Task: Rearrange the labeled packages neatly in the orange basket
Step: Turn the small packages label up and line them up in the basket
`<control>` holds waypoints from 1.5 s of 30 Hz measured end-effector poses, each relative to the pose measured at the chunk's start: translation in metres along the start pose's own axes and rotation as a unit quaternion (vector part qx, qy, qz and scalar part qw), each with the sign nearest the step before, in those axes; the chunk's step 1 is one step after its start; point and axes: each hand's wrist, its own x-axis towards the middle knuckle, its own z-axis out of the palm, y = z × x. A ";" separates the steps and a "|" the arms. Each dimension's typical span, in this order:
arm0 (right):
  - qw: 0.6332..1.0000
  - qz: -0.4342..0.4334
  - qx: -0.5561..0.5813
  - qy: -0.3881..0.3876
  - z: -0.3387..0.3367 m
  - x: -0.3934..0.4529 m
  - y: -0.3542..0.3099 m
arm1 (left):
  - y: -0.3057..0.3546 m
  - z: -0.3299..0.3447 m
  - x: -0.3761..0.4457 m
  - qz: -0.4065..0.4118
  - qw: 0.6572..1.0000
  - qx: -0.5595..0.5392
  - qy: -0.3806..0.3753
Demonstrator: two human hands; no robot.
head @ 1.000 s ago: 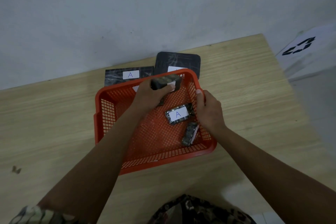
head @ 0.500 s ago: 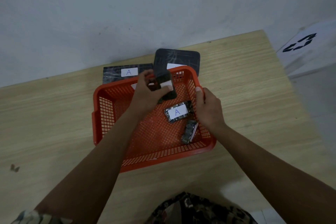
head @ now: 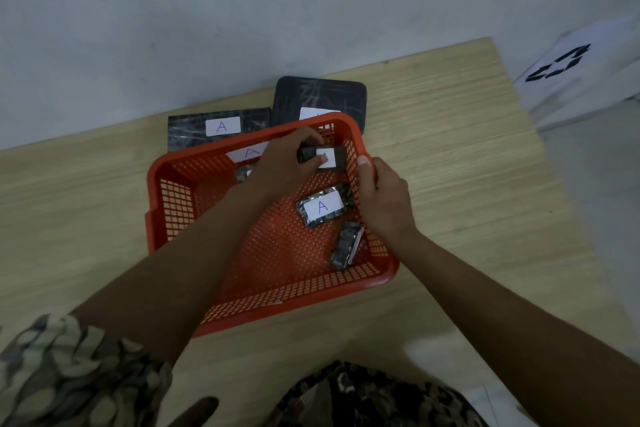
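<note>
The orange basket point(head: 180, 204) sits on the wooden table. My left hand point(head: 284, 166) reaches into its far right corner and grips a small dark package with a white label point(head: 329, 158). My right hand point(head: 384, 204) clasps the basket's right rim. On the basket floor lie a foil package labelled A point(head: 320, 208) and a narrow one on its edge point(head: 346, 244). Another labelled package point(head: 247, 152) leans at the basket's far wall, partly hidden by my left hand.
Two larger dark packages rest on the table behind the basket: a rectangular one labelled A point(head: 221, 126) and a rounded one point(head: 320, 97), its label half hidden by the rim. The table's right edge point(head: 519, 107) is near; white paper point(head: 571, 73) lies beyond it.
My left hand has turned the small dark package and carried it right and down toward the basket's far right corner, label now facing up. My right hand stays on the rim.
</note>
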 end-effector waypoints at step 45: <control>1.000 0.017 0.004 -0.007 -0.001 0.000 -0.003 | -0.006 0.038 -0.093 0.031 0.989 0.138 0.046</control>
